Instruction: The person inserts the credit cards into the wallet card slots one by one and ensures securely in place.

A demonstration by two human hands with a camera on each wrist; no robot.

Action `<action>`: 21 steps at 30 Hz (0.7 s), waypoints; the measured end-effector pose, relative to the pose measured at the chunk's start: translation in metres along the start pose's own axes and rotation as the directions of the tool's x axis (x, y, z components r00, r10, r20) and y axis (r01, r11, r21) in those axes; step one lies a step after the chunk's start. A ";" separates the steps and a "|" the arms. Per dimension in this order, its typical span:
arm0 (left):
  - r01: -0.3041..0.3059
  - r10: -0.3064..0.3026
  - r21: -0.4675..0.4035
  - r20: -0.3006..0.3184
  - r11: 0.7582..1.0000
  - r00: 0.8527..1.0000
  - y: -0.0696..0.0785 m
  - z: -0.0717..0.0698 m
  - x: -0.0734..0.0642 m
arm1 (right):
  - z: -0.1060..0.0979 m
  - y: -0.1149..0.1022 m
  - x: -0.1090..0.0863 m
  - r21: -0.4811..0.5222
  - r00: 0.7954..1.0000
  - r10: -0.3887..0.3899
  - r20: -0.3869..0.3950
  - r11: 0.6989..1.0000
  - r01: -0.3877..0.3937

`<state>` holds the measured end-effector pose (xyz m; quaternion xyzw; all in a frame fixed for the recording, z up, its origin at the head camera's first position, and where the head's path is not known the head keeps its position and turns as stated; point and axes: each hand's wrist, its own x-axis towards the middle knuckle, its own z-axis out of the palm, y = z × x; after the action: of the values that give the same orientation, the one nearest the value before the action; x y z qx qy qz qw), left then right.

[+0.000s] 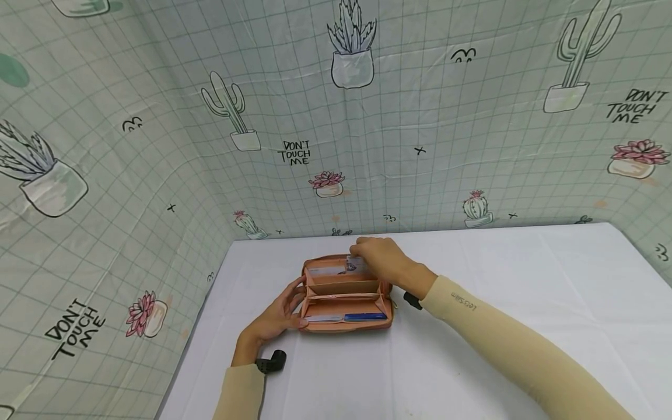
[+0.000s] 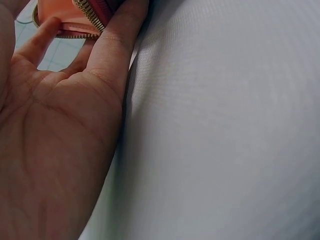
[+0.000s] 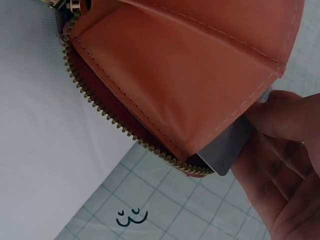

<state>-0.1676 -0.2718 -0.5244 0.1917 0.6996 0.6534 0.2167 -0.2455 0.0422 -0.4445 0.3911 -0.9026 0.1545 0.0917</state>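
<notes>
An orange zip-around wallet (image 1: 341, 307) lies unzipped and spread on the table, its divider pockets facing up. My left hand (image 1: 275, 315) holds its left end, thumb at the near corner and fingers along the side. In the left wrist view, fingers reach the wallet's brass zipper edge (image 2: 90, 15). At the far side, my right hand (image 1: 385, 259) pinches a card (image 3: 227, 147) between thumb and fingers, partly tucked behind the wallet's orange gusset. A pale card (image 1: 324, 271) sits in the far slots. A blue card (image 1: 364, 317) and a white card (image 1: 324, 318) stand in the near slots.
The wallet rests on a white-covered table (image 1: 472, 338). A grid-patterned cloth (image 1: 399, 116) printed with cacti hangs behind the table and along its left side. Black wrist devices show at the left wrist (image 1: 271, 363) and right wrist (image 1: 412, 300).
</notes>
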 end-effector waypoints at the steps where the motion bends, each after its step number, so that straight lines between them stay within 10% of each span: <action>1: 0.000 0.000 -0.001 0.001 1.000 1.000 0.000 0.000 0.000 | 0.000 0.000 0.000 0.002 1.000 -0.001 0.007 1.000 0.001; 21: 0.026 -0.026 0.015 -0.014 1.000 1.000 0.000 -0.001 0.001 | 0.008 0.001 -0.014 -0.078 0.996 -0.025 -0.087 0.997 0.018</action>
<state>-0.1690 -0.2724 -0.5241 0.1798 0.7082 0.6466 0.2190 -0.2374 0.0492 -0.4563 0.3898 -0.8988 0.1357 0.1478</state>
